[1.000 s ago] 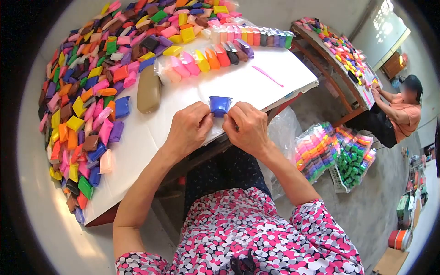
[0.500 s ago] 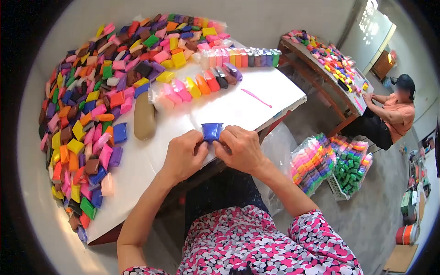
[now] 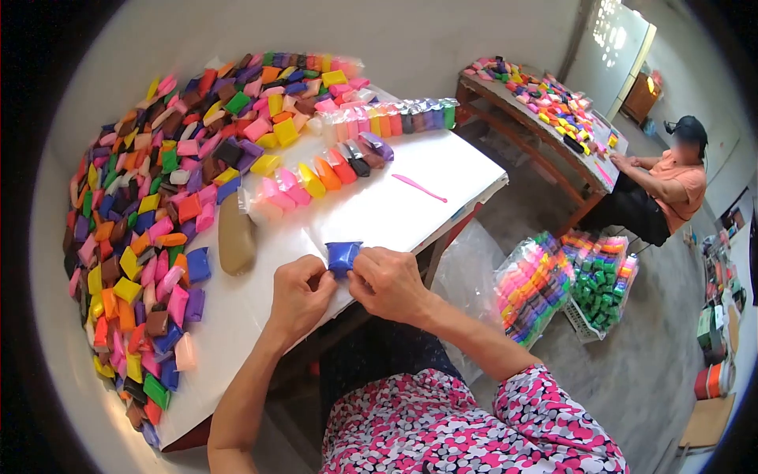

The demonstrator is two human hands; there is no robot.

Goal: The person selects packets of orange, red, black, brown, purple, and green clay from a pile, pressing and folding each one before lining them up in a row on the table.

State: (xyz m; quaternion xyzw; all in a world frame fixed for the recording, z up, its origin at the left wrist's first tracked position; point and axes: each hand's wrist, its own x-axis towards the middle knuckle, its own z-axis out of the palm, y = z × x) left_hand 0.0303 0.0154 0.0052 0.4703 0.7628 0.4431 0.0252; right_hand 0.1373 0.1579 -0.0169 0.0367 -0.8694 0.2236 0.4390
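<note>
A small blue packet (image 3: 343,257) is held at the table's near edge between my two hands. My left hand (image 3: 304,294) pinches its left side, and my right hand (image 3: 388,283) grips its lower right side. Both hands have curled fingers. Beyond them, a row of colored packets (image 3: 316,180) in clear film lies on the white table top (image 3: 379,229). A pink plastic tool (image 3: 419,188) lies to the right of that row, and a brown oblong object (image 3: 236,235) is left of my hands.
A big pile of colored packets (image 3: 150,237) covers the table's left side. Another strip of packets (image 3: 391,118) lies at the back. Filled bags (image 3: 534,288) and a white basket (image 3: 583,322) stand on the floor at right. A person (image 3: 679,178) sits at another table (image 3: 513,99).
The view has shifted, so the table and hands appear lower and further left. Both hands still hold the blue packet, which now looks slightly tilted.
</note>
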